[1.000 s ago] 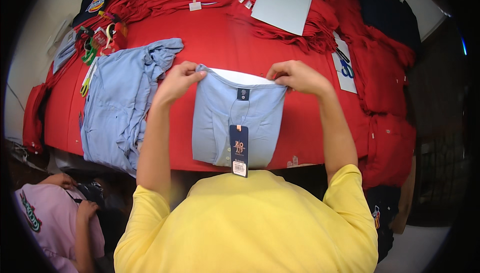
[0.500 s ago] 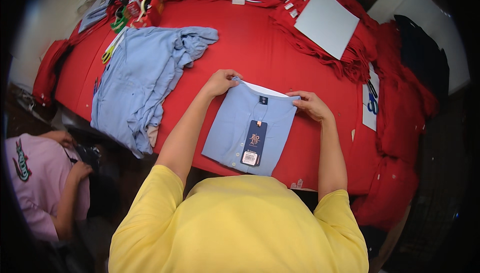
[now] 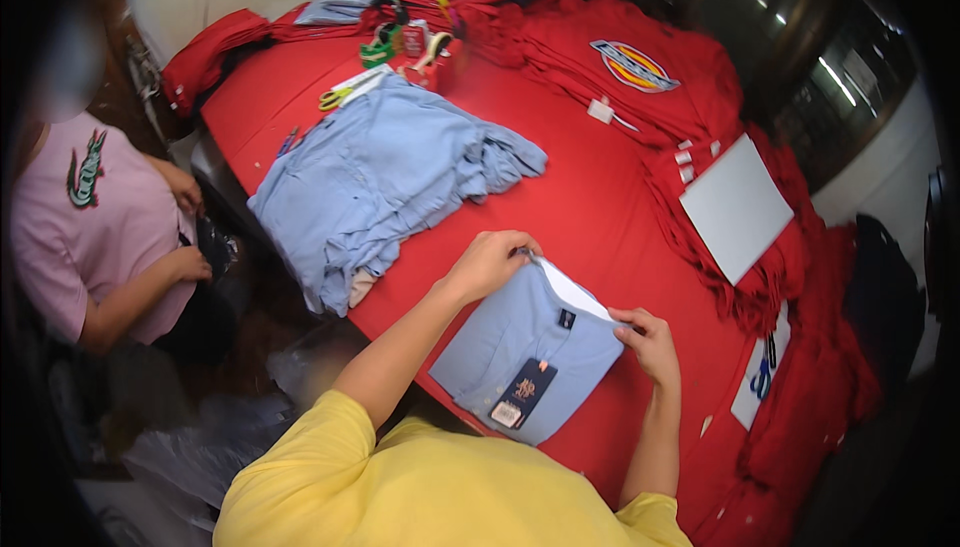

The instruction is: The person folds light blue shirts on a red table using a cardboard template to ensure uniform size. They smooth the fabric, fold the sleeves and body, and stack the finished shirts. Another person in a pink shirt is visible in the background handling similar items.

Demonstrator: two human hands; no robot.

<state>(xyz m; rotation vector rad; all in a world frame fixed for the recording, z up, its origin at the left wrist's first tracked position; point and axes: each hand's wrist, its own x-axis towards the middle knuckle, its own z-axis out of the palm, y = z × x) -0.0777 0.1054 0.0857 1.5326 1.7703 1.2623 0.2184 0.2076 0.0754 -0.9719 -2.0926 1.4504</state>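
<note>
A folded light-blue shirt (image 3: 520,337), white showing inside its neckline, a dark tag (image 3: 524,393) on its front, is at the red worktop's (image 3: 590,217) near edge. The left hand's (image 3: 490,265) grip pinches one neckline end, the right hand's (image 3: 652,344) the other; both elbows are bent. Red surface spreads between shirt, blue garment pile (image 3: 370,177) and white sheet (image 3: 737,209).

From my feed I see passing room over the bare red cloth (image 3: 580,222) between the folded blue shirt (image 3: 520,332) and the piled red garments (image 3: 700,255); leftward, 1 heap of blue garments (image 3: 385,172) blocks the way, scissors (image 3: 334,99) beyond.
</note>
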